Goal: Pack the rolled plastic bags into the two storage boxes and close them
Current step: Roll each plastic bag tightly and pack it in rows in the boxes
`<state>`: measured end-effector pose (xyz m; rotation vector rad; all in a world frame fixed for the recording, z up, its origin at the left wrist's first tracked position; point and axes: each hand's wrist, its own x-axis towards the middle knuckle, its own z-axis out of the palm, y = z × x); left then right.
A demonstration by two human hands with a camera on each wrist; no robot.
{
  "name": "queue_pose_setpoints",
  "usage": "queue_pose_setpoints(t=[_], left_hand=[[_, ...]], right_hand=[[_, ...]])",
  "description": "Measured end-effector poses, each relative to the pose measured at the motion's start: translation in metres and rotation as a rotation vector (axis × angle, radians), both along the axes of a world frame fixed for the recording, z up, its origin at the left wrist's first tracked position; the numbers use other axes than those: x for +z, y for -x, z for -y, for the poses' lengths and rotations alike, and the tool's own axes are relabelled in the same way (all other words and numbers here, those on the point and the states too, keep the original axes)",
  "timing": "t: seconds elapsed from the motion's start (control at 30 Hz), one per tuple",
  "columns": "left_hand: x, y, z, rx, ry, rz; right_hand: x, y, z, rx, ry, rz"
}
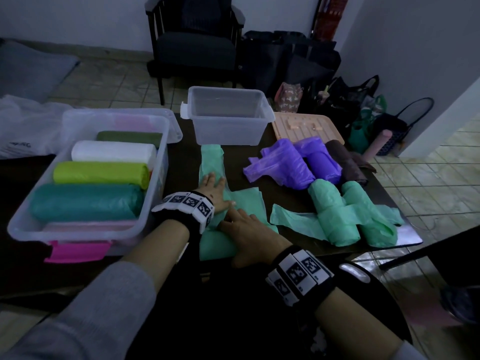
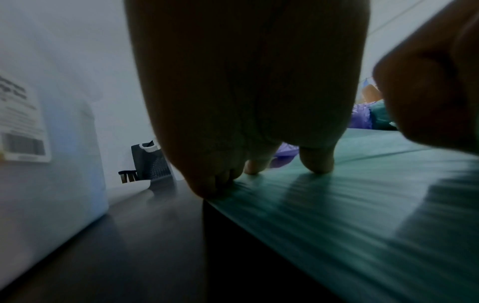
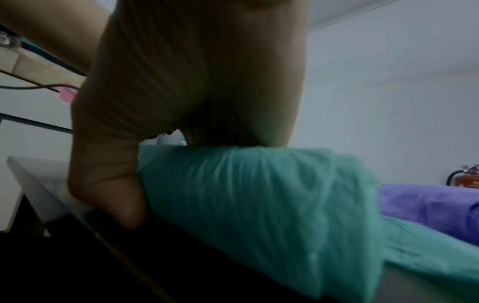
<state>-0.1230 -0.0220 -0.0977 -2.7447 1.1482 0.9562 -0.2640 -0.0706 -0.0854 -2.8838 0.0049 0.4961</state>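
Bags are the matter here: a mint strip (image 1: 211, 165) lies flat on the dark table (image 1: 280, 222) between the boxes, its near end starting to roll. The left hand (image 1: 214, 189) presses it down with straight, spread fingers; the right hand (image 1: 248, 232) lies over the roll (image 3: 233, 194), thumb tucked at its end, fingers only lightly bent, not clamped. The plastic looks thin, light, soft and slick, likely to spring loose, so it is best taken across the roll's middle with the tail held under. Counted: two boxes, the big box (image 1: 155, 162) holding at least five rolls, the small box (image 1: 228, 118) holding none; on the table two mint rolls (image 1: 335, 211), two purple rolls (image 1: 301, 165) and one brown roll (image 1: 348, 162), partly unwound; one lid (image 1: 311, 128) in view.
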Motion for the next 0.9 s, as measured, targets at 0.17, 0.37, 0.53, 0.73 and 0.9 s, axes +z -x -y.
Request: queue_pose_setpoints(t=[0.17, 0.37, 0.53, 0.73, 0.9], left_hand=[[-0.003, -0.001, -0.005, -0.007, 0.021, -0.003], [-0.003, -0.002, -0.005, -0.005, 0.024, -0.002], [-0.002, -0.001, -0.009, 0.037, 0.086, -0.003], [0.016, 0.011, -0.015, 0.058, 0.255, 0.247], [0.027, 0.028, -0.022, 0.043, 0.289, 0.198]], right_hand=[[0.0, 0.007, 0.001, -0.043, -0.105, 0.039], [0.001, 0.013, 0.006, -0.123, -0.289, 0.094], [0.007, 0.007, 0.014, -0.096, -0.227, 0.022], [0.011, 0.0, 0.023, -0.183, -0.315, -0.019], [0.019, -0.01, 0.031, -0.17, -0.303, -0.123]])
